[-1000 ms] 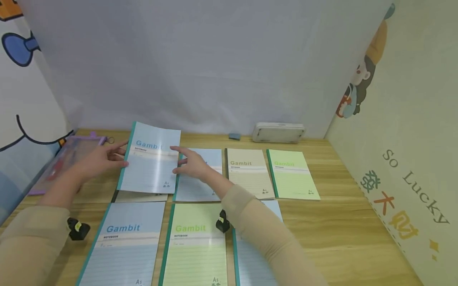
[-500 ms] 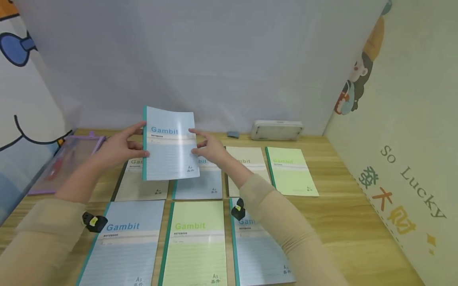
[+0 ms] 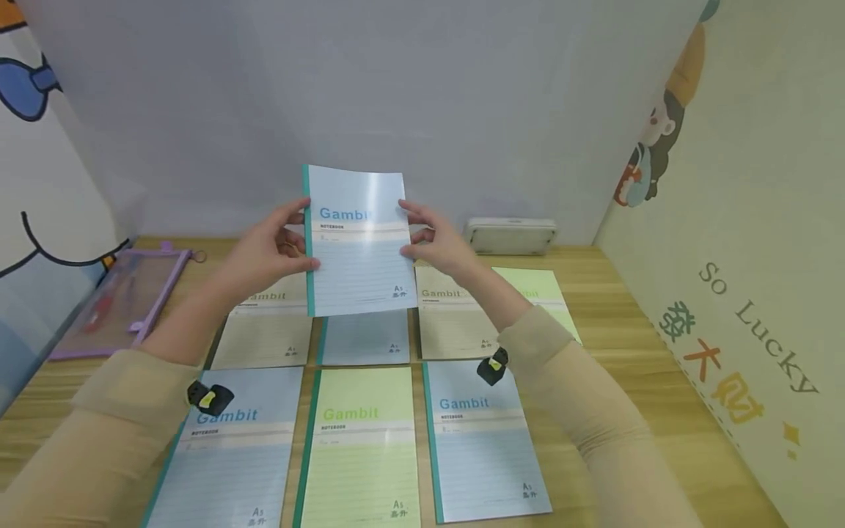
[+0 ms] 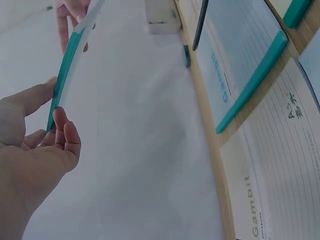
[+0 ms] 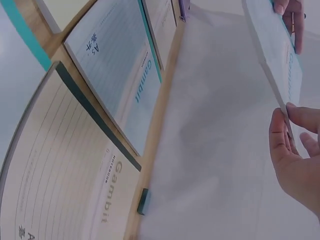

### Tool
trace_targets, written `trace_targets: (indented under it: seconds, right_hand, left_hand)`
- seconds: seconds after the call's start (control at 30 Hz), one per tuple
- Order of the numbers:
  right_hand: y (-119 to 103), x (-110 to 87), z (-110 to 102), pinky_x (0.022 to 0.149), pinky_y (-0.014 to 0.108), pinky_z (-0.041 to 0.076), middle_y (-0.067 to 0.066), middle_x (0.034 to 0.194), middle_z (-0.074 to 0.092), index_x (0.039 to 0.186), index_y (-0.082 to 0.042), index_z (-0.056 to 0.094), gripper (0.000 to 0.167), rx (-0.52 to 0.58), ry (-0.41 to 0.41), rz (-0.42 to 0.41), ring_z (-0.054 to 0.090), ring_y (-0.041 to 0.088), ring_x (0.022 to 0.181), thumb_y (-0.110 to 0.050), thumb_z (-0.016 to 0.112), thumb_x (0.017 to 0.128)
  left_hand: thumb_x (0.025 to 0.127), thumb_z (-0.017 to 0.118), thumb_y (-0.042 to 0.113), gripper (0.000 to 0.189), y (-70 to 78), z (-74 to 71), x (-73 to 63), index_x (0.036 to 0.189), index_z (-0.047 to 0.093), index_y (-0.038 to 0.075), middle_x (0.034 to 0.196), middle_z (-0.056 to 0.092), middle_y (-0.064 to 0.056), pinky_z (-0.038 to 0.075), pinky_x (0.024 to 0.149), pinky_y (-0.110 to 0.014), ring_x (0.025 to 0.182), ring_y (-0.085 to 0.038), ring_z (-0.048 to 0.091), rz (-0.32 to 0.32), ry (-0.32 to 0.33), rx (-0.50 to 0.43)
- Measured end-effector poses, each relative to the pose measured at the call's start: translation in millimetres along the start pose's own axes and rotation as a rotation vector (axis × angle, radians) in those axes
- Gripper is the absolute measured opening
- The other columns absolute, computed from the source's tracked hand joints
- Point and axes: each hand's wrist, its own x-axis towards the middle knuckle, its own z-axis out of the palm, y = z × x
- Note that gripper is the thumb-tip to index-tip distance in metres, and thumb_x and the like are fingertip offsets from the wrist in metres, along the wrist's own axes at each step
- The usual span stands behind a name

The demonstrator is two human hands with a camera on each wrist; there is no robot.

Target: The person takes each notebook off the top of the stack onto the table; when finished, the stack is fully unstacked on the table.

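Note:
A light blue Gambit notebook (image 3: 359,271) with a teal spine is held up above the back row, its cover toward the head camera. My left hand (image 3: 267,246) pinches its spine edge, thumb in front and fingers behind; the left wrist view shows the teal spine (image 4: 65,77) between thumb and fingers. With thumb and fingers, my right hand (image 3: 442,242) pinches the opposite edge. Beneath it lies another blue notebook (image 3: 366,339), its upper part hidden. Beige notebooks lie to its left (image 3: 267,334) and right (image 3: 455,330); a green notebook (image 3: 544,293) is partly behind the right forearm.
In the front row lie a blue notebook (image 3: 227,462), a green notebook (image 3: 361,469) and another blue notebook (image 3: 485,462). A purple-edged zip pouch (image 3: 125,301) lies at the left. A white case (image 3: 511,236) stands at the back, near a small grey-blue block (image 5: 143,201).
Both hands have raised the blue notebook and carried it rightward, from over the left beige notebook to above the back row's blue one. The left beige notebook is now more exposed.

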Motion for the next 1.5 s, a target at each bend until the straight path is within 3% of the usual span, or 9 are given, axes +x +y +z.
trace_targets:
  seconds: [0.27, 0.53, 0.77, 0.9, 1.03, 1.23, 1.5]
  right_hand:
    - [-4, -28.7, -33, 0.074, 0.027, 0.054, 0.008, 0.133, 0.042, 0.147, -0.020, 0.036, 0.075, 0.016, -0.025, -0.011, 0.059, 0.023, 0.094, 0.006, 0.066, 0.083]
    - [0, -68.9, -70, 0.079, 0.029, 0.054, 0.007, 0.140, 0.040, 0.149, -0.023, 0.030, 0.082, -0.179, -0.062, -0.030, 0.060, 0.023, 0.101, -0.003, 0.072, 0.082]
    - [10, -110.0, -101, 0.076, 0.025, 0.055, 0.012, 0.144, 0.038, 0.150, -0.020, 0.026, 0.083, -0.252, -0.101, -0.042, 0.059, 0.018, 0.097, 0.000, 0.070, 0.083]
    - [13, -132.7, -117, 0.074, 0.025, 0.055, 0.015, 0.144, 0.033, 0.151, -0.017, 0.024, 0.081, -0.260, -0.134, -0.044, 0.058, 0.015, 0.095, -0.002, 0.068, 0.085]
    - [19, -155.1, -135, 0.075, 0.028, 0.056, 0.016, 0.147, 0.029, 0.151, -0.012, 0.022, 0.081, -0.194, -0.191, -0.046, 0.061, 0.014, 0.098, 0.001, 0.067, 0.085]
    - [33, -186.5, -158, 0.079, 0.036, 0.055, 0.006, 0.150, 0.028, 0.152, -0.010, 0.017, 0.082, -0.084, -0.278, -0.022, 0.059, 0.014, 0.113, 0.008, 0.061, 0.086]
    - [50, -222.2, -178, 0.085, 0.032, 0.053, 0.002, 0.159, 0.008, 0.151, -0.004, 0.012, 0.078, -0.069, -0.311, -0.050, 0.054, 0.013, 0.121, 0.014, 0.052, 0.087]
  left_hand:
    - [0.082, 0.073, 0.009, 0.085, 25.4, 19.4, 3.2, 0.151, 0.024, 0.022, 0.132, 0.043, -0.006, 0.047, 0.072, -0.018, 0.089, -0.019, 0.055, 0.032, 0.003, -0.052]
    - [0.079, 0.077, 0.013, 0.082, 44.7, 51.8, 3.0, 0.147, 0.033, 0.017, 0.120, 0.053, -0.006, 0.046, 0.084, -0.035, 0.091, -0.021, 0.050, 0.171, -0.026, 0.012]
    - [0.080, 0.077, 0.016, 0.077, 49.7, 90.5, 0.4, 0.145, 0.037, 0.015, 0.115, 0.058, -0.002, 0.045, 0.082, -0.033, 0.092, -0.017, 0.051, 0.282, -0.104, 0.054]
    - [0.081, 0.076, 0.017, 0.075, 54.0, 106.4, -2.5, 0.145, 0.038, 0.015, 0.110, 0.058, 0.002, 0.046, 0.082, -0.031, 0.091, -0.014, 0.053, 0.333, -0.185, 0.059]
    - [0.080, 0.076, 0.017, 0.076, 60.3, 122.9, -4.8, 0.145, 0.037, 0.016, 0.108, 0.058, 0.007, 0.046, 0.079, -0.028, 0.093, -0.010, 0.052, 0.370, -0.276, 0.046]
    - [0.081, 0.075, 0.016, 0.074, 69.9, 147.4, -5.9, 0.145, 0.037, 0.016, 0.109, 0.058, 0.008, 0.046, 0.075, -0.026, 0.097, -0.011, 0.052, 0.454, -0.372, 0.037]
    - [0.081, 0.076, 0.016, 0.075, 78.7, 180.5, -0.7, 0.145, 0.036, 0.014, 0.111, 0.059, 0.004, 0.044, 0.083, -0.021, 0.100, -0.010, 0.052, 0.525, -0.463, 0.032]
